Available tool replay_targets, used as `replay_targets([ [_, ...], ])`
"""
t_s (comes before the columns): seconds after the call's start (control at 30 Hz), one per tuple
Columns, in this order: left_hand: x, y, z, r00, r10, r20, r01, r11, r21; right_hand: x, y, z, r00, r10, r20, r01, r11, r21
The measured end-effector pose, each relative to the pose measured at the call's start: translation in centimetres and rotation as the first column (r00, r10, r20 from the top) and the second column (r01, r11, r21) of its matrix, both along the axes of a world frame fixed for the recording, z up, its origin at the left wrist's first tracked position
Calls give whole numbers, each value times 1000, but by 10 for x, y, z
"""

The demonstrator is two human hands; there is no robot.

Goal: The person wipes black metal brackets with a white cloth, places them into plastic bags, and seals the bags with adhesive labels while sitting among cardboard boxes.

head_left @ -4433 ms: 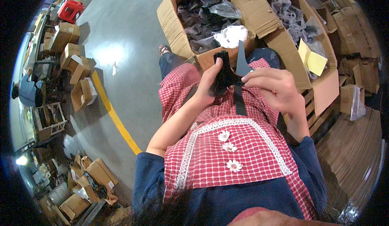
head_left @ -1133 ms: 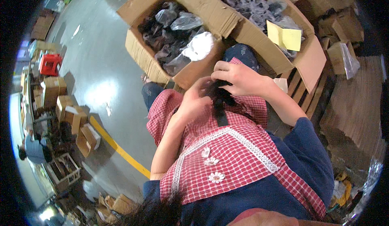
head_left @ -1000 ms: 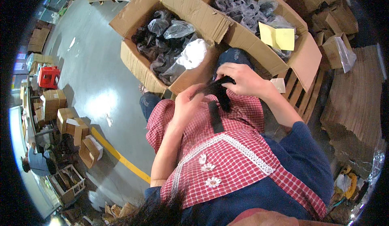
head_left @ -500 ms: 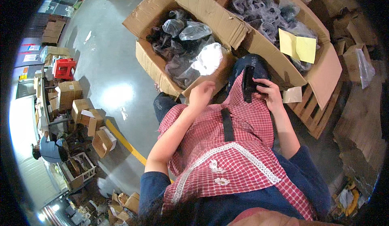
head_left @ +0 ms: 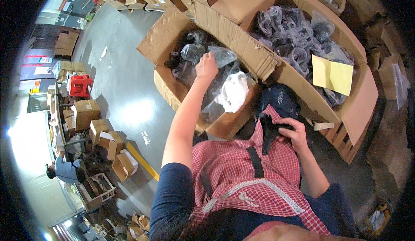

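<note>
My left hand point(head_left: 207, 68) reaches into the nearer open cardboard box point(head_left: 170, 87). Its fingers are bunched together at the left edge of a clear plastic bag point(head_left: 223, 57); the fingertips are partly hidden. Around it in the box lie dark parts in clear bags, with a crumpled white plastic bag point(head_left: 234, 92) at the near right. Over my lap, my right hand point(head_left: 295, 133) grips a black, curved part point(head_left: 269, 134) with a long narrow end pointing down. Its exact kind I cannot tell.
A larger cardboard box point(head_left: 298, 85) of bagged parts stands at the right on a wooden pallet point(head_left: 341, 143), a yellow sheet point(head_left: 332, 75) on top. Across the floor at left are a red stool point(head_left: 80, 85), several cartons point(head_left: 86, 113) and another person point(head_left: 67, 167).
My left hand has moved from above my lap forward into the nearer box, up to the clear bag. My right hand still holds the black part, now tilted. The view has shifted slightly.
</note>
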State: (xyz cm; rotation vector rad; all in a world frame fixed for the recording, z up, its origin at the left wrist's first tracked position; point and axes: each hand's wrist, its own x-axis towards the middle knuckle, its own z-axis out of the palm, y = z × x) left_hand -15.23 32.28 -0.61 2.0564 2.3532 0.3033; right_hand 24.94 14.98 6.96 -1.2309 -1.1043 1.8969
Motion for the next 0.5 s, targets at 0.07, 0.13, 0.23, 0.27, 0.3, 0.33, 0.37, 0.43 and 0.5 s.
replay_targets([
  [0.07, -22, 4, -25, 995, 100, -26, -99, 995, 33, -1, -5, 9, 997, -65, -42, 60, 993, -104],
  [0.13, -36, 16, -36, 953, 304, 11, -294, 930, -222, -3, -7, 7, 992, -112, -55, 107, 990, -86],
  [0.23, -50, 28, -38, 986, 114, 124, -92, 981, -171, 6, -4, 4, 989, -141, -33, 135, 979, -153],
  [0.27, -50, 28, -33, 982, 44, 184, -22, 992, -122, 10, -3, 3, 989, -145, -42, 135, 975, -175],
  [0.3, -51, 31, -22, 865, 68, 497, -102, 994, 40, 15, -5, 2, 987, -152, -47, 140, 970, -200],
  [0.33, -31, 36, 30, 569, 55, 821, -173, 984, 54, 18, -6, 0, 981, -188, -48, 174, 962, -213],
  [0.37, -21, 28, 92, 425, -73, 902, -212, 961, 178, 19, -7, -1, 975, -217, -43, 206, 962, -179],
  [0.43, -47, 15, 93, -187, -281, 941, -282, 933, 223, 25, -3, -4, 975, -209, -74, 188, 956, -224],
  [0.5, -76, -9, 41, -501, -309, 809, -270, 943, 193, 21, 6, -10, 976, -191, -107, 166, 963, -211],
])
